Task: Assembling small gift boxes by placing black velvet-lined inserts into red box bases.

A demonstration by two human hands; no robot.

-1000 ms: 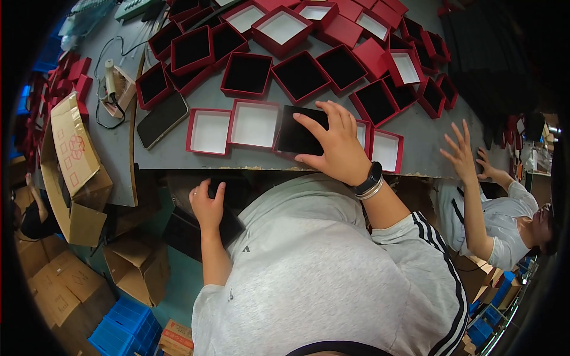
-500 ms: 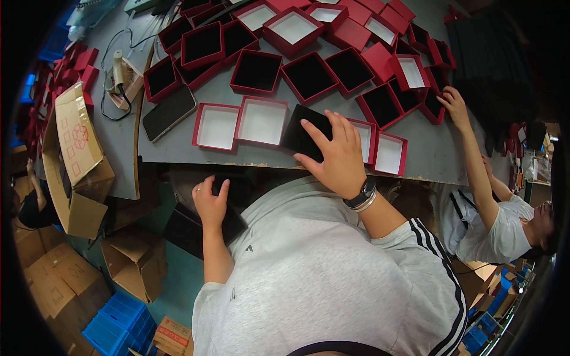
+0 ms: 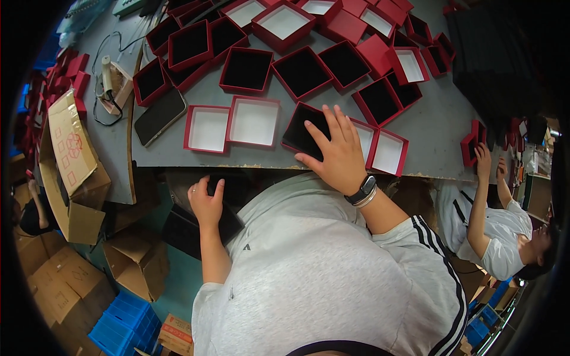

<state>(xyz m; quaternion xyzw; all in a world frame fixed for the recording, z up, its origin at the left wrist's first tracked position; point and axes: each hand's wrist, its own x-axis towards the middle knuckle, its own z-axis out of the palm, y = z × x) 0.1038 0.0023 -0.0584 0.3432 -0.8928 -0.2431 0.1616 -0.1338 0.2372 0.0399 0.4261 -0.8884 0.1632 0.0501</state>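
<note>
- Box [image 3: 291, 146]: red, with a black insert [image 3: 306, 123]; lies tilted in plan on the grey surface [image 3: 436, 139], near its front edge, partly covered by the right hand.
- Right hand [image 3: 339, 151]: grip spread, fingers over the insert, thumb at the box's near side; a dark watch [image 3: 360, 190] circles the wrist.
- White-lined boxes: two left of the box [image 3: 206, 129] [image 3: 253, 121], touching each other; two to its right [image 3: 388, 152], one partly hidden by the hand.
- Left hand [image 3: 208, 204]: below the surface's edge, thumb and forefinger apart, beside a dark block [image 3: 183, 232]; whether the grip holds anything cannot be told.
- Black-lined boxes [image 3: 247, 69]: crowded behind, among other red boxes.
- Phone [image 3: 160, 117]: flat, at left.
- Co-worker [image 3: 502, 228]: at right, one hand [image 3: 484, 161] at small red boxes [image 3: 471, 147].
- Carton [image 3: 71, 148]: far left, flaps open; blue crates [image 3: 126, 323] stand below.
</note>
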